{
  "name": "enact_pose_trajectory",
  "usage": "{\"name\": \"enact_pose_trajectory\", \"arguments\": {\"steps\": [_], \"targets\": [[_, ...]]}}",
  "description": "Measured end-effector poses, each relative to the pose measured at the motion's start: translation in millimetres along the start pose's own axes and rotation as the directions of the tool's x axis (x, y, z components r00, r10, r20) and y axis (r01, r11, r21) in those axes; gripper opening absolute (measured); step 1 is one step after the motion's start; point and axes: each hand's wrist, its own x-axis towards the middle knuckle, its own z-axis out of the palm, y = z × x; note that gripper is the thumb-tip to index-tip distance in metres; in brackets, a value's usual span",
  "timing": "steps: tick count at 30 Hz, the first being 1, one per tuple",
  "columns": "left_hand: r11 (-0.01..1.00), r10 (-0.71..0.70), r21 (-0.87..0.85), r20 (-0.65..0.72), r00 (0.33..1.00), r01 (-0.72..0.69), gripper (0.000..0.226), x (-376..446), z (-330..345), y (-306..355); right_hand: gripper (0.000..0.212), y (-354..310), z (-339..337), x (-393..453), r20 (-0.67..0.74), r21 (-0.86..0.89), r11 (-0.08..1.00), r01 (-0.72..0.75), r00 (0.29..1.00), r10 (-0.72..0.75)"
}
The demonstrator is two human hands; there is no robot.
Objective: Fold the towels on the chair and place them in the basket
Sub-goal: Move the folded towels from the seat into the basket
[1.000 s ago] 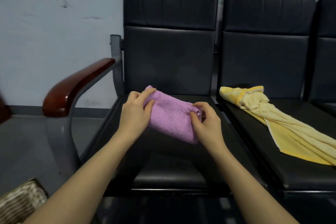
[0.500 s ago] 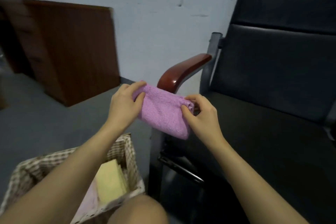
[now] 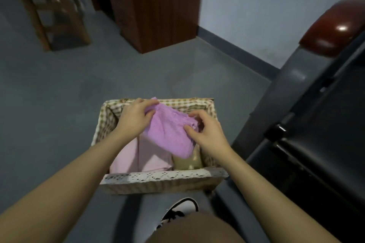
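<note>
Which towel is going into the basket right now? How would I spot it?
Find the wicker basket with checked cloth lining on the grey floor beside the black chair. Just above it, the left hand and right hand pinch a folded fluffy purple towel. The pale pink towels and tan towel lie inside; only the purple one is held.

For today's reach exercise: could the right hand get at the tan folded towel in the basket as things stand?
Probably not yet: the right hand pinches the purple towel, which hangs over the tan towel in the basket and covers its top.
</note>
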Motion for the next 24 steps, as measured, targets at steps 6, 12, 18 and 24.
{"name": "enact_pose_trajectory", "arguments": {"steps": [6,12,18,24], "targets": [[0.975,-0.019,0.222,0.156,0.988,-0.016,0.048,-2,-13,-73,0.055,7,81,15,0.294,0.142,0.967,-0.211,0.942,0.163],[0.782,0.139,0.535,0.350,0.926,-0.320,0.029,3,5,-109,0.077,24,135,32,0.623,-0.244,0.965,-0.092,0.748,0.229],[0.812,-0.132,0.581,0.280,0.951,-0.058,0.061,-30,58,-91,0.068,51,146,59,0.623,-0.473,0.847,0.243,0.771,0.127],[0.847,-0.126,0.508,0.479,0.869,-0.157,0.100,-34,85,-129,0.081,76,159,69,0.707,-0.540,0.739,0.402,0.694,0.139]]}}
